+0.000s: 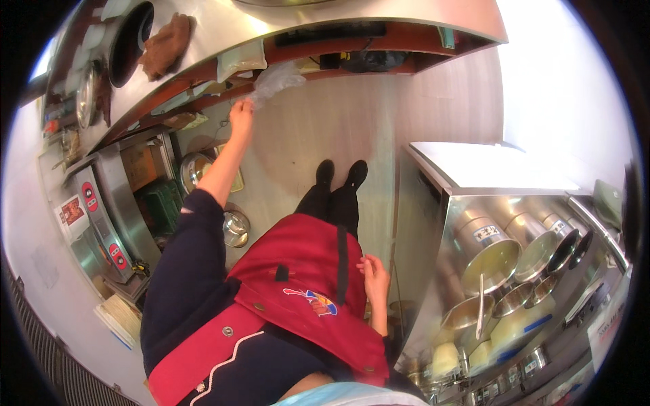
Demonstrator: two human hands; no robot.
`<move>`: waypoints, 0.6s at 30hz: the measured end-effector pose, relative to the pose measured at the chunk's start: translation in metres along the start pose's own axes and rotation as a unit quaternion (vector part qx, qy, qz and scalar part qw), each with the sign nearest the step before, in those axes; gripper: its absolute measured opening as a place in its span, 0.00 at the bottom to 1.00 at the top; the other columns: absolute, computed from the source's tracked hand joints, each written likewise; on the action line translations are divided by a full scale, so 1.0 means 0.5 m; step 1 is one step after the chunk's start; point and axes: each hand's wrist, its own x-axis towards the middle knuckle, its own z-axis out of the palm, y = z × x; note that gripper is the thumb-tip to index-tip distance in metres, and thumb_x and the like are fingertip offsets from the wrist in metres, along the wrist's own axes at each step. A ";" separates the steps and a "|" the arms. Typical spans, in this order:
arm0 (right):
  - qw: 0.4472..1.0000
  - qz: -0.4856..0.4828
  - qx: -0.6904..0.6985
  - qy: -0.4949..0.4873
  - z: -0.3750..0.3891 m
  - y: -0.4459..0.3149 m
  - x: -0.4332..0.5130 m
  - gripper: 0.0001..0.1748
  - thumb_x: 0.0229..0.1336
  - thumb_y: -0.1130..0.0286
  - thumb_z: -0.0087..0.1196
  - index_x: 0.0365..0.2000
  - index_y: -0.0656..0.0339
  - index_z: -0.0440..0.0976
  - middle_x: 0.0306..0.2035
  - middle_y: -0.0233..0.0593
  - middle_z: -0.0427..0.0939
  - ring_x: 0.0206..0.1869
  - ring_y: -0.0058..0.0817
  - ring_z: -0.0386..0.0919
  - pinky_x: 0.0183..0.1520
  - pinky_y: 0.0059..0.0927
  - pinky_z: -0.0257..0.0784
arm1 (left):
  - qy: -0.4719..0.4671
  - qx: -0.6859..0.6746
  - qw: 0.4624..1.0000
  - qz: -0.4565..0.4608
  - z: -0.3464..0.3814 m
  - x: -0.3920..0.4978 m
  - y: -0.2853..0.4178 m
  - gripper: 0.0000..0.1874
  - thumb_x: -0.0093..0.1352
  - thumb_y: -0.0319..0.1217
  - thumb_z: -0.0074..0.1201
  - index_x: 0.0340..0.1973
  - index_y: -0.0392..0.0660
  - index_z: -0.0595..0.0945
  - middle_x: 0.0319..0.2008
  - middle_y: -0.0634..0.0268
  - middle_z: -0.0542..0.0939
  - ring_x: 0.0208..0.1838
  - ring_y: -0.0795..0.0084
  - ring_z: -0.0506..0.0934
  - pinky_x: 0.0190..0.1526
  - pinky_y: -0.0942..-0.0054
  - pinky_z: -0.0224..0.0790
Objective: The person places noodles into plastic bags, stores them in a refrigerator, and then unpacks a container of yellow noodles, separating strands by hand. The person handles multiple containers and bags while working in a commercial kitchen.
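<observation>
My left hand point(241, 117) is stretched out towards the counter, its fingers closed on a crumpled clear plastic bag point(277, 83). The bag hangs beside the open shelf under the steel counter point(213, 43), near a white packet point(242, 60). My right hand point(375, 276) is beside the red apron point(304, 243), its fingers loosely bent and apart, with nothing seen in it.
At right, a steel counter point(421, 248) carries metal containers point(490, 254) and bowls. A brown cloth point(167, 48) lies by a dark round pan point(133, 45). Metal basins point(236, 228) stand low at left, near a green crate point(160, 205).
</observation>
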 end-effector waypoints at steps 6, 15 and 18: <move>0.991 -0.117 0.058 -0.021 0.059 -0.097 0.003 0.15 0.63 0.72 0.53 0.49 0.66 0.72 0.41 0.43 0.81 0.41 0.29 0.81 0.46 0.28 0.75 | -0.195 0.083 0.975 0.064 0.019 -0.343 0.247 0.17 0.73 0.39 0.47 0.29 0.39 0.77 0.26 0.70 0.76 0.36 0.79 0.71 0.44 0.77 0.63; 0.891 -0.452 0.008 0.047 0.075 -0.222 -0.135 0.32 0.50 0.68 0.63 0.54 0.65 0.66 0.52 0.53 0.69 0.58 0.47 0.68 0.59 0.38 0.66 | -0.559 0.142 0.812 0.084 0.058 -0.757 0.395 0.16 0.76 0.35 0.39 0.30 0.40 0.76 0.29 0.66 0.75 0.32 0.76 0.74 0.34 0.75 0.68; 0.903 -0.421 -0.023 0.080 0.058 -0.170 -0.203 0.13 0.56 0.64 0.58 0.34 0.65 0.74 0.36 0.47 0.75 0.39 0.42 0.76 0.42 0.42 0.70 | -0.629 0.118 0.756 0.137 0.070 -0.766 0.372 0.18 0.76 0.41 0.38 0.41 0.40 0.78 0.37 0.64 0.77 0.38 0.72 0.75 0.41 0.74 0.69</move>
